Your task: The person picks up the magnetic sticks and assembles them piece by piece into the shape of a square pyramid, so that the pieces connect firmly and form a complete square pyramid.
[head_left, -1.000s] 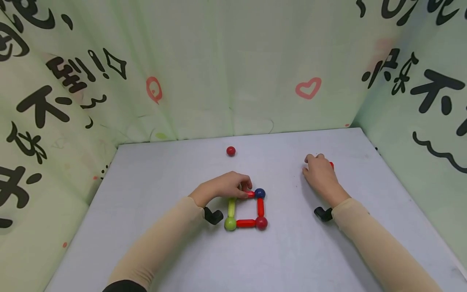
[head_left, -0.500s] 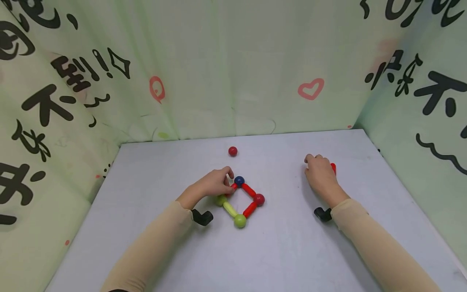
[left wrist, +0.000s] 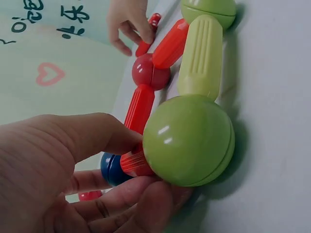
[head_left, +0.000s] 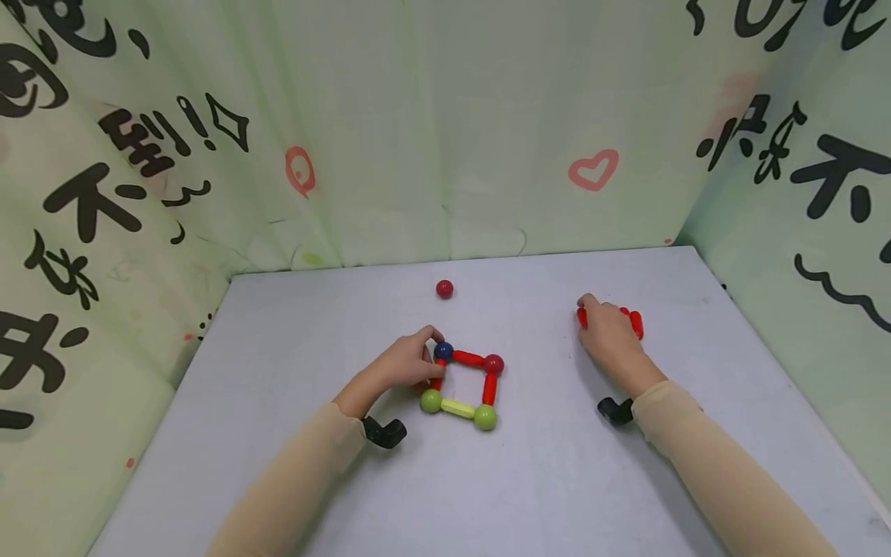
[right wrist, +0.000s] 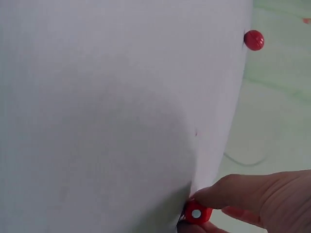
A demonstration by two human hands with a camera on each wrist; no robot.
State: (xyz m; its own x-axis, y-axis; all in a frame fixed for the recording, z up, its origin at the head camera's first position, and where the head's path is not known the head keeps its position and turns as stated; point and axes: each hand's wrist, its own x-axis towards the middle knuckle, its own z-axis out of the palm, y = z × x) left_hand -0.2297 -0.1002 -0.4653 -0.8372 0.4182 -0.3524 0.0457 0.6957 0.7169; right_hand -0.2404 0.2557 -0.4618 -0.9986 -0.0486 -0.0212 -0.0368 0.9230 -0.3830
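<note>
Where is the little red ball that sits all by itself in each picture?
Head: the lone red ball lies on the table, at the far middle, beyond the square of sticks and balls.
Left wrist: a red bit low left, beneath the blue ball, may be it; cannot tell.
Right wrist: top right, near the table's edge.
Shared landmark: the right hand, touching red sticks.

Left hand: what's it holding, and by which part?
The left hand pinches the square frame's red rod beside the blue ball; the frame lies on the table.
</note>
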